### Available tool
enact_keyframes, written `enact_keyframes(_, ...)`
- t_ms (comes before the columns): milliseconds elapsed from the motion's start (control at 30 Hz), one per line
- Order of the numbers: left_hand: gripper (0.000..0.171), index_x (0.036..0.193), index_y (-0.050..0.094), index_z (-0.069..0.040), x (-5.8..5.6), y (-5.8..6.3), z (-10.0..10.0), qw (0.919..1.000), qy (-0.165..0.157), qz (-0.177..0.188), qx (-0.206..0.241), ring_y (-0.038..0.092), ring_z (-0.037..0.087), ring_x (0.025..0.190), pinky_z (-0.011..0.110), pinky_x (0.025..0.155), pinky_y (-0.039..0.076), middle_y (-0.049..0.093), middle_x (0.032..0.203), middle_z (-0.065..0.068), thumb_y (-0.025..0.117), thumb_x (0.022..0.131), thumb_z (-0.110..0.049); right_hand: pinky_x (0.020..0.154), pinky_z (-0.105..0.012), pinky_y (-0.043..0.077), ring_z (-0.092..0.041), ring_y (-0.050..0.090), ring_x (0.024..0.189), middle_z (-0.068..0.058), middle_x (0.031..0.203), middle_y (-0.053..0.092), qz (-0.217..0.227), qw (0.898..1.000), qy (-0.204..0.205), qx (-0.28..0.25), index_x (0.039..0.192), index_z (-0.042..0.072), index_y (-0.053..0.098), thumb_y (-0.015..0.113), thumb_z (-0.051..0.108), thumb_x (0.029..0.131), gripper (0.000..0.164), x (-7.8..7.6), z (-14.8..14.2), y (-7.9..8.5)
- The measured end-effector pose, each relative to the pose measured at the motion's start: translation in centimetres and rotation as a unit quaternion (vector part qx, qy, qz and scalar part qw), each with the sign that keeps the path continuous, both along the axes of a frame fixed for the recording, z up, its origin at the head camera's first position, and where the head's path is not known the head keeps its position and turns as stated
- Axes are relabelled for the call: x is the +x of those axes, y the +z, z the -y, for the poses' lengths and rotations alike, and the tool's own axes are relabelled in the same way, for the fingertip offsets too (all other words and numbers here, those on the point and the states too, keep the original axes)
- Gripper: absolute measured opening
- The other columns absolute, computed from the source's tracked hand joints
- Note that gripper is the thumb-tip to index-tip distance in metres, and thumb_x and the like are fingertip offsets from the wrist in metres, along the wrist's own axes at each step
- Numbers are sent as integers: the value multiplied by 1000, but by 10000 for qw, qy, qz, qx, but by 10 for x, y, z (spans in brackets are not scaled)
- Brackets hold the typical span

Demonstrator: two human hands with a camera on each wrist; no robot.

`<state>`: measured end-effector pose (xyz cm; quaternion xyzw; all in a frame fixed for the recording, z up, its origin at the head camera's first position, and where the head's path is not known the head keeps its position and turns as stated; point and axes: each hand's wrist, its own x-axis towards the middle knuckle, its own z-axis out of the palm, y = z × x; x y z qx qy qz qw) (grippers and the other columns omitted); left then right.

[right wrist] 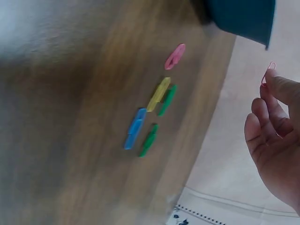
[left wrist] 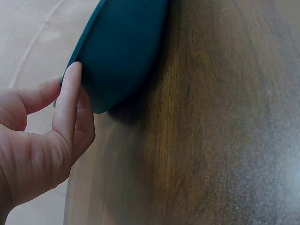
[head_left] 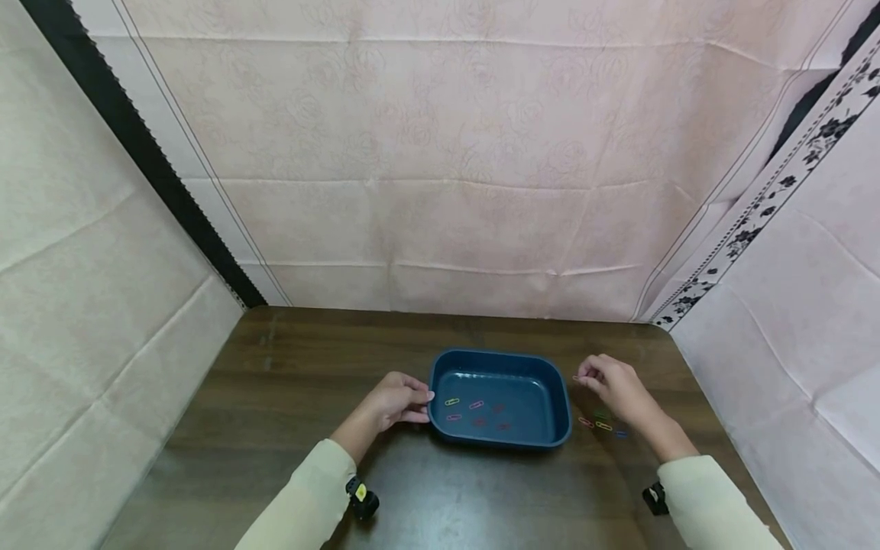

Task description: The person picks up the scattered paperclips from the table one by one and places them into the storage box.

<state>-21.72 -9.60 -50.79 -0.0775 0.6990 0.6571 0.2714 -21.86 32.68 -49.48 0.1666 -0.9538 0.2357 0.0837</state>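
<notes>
A dark blue rectangular tray point(head_left: 532, 405) stands on the table with several paper clips in it, among them a yellow paper clip point(head_left: 451, 402) and a pink paper clip point(head_left: 477, 405). My left hand point(head_left: 399, 399) pinches the tray's left rim between thumb and fingers. Just off the tray's right side, my right hand point(head_left: 612, 383) is raised above the table. A pink paper clip point(right wrist: 270, 66) is pinched between its thumb and index finger, the other fingers loosely bent. Below that hand lie a blue clip point(right wrist: 135, 129), a yellow clip point(right wrist: 159, 94), two green clips and a pink clip point(right wrist: 175, 56).
The brown wooden table point(head_left: 296, 382) has pale cloth hangings at its back and both sides. A floral border point(head_left: 749, 229) runs down the right cloth. A dark wrist camera point(head_left: 362, 500) is strapped on the left sleeve, another on the right.
</notes>
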Motion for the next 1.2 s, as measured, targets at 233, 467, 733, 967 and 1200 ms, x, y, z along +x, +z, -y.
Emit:
enact_keyframes(233,29,123,60,11,-4,-3,0,9999,-1,14,134,68,18,75,35,76,66,66,94,17,66,101,-6,65,-22,52,-9,56,78,4,86,63,37,9996,263,-72,92,9,71,72,13,97,6,-6,11,13)
enact_keyframes(467,30,123,60,11,-3,-3,0,9999,-19,23,153,68,18,75,35,75,67,66,94,17,66,100,-6,66,-22,52,-10,55,79,4,86,62,180,9988,429,-150,93,15,70,72,12,97,6,-11,25,21)
enact_keyframes(733,30,124,60,11,-3,-3,-1,10000,-14,43,79,68,18,75,35,76,67,67,96,18,66,101,-7,69,-23,55,-9,57,81,5,89,64,338,9963,772,-180,94,18,67,71,9,97,11,-16,47,27)
enact_keyframes(967,30,124,62,9,-1,-3,-1,10000,-15,37,-15,69,19,77,35,75,66,68,99,19,67,100,-9,65,-22,53,-7,55,76,7,86,63,237,9914,1264,-232,93,15,69,74,12,96,6,-23,68,32)
enact_keyframes(1200,31,125,62,8,-1,-1,0,10000,12,39,-22,69,19,77,35,76,66,68,99,18,67,100,-9,67,-21,55,-7,56,77,8,88,63,456,9863,1586,2,95,18,68,73,14,97,6,-29,88,36)
